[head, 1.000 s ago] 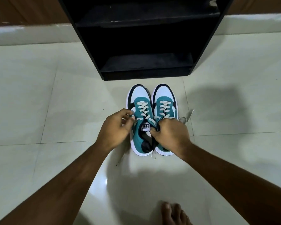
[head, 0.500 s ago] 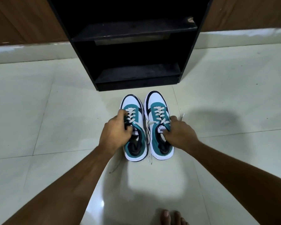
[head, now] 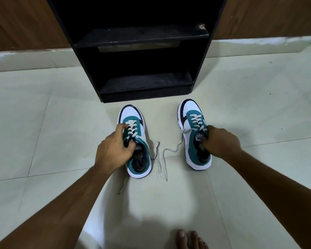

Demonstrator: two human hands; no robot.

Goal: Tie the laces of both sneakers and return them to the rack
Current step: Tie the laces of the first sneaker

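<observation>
Two teal, white and black sneakers stand on the pale tiled floor (head: 43,133), toes pointing far toward a black rack (head: 144,51), and well apart from each other. The left sneaker (head: 136,146) sits near the rack's left front corner; the right sneaker (head: 194,139) sits near its right front corner. Both have white laces threaded through the eyelets but untied, and loose lace ends (head: 162,159) trail across the tiles between the shoes, with another end lying near the left shoe's heel. The left hand (head: 113,151) is closed on the left sneaker's tongue and collar, thumb inside the opening. The right hand (head: 221,141) is closed on the right sneaker's tongue in the same way. The rack's two visible shelves are bare and dusty. Bare toes (head: 188,239) show at the near edge.
</observation>
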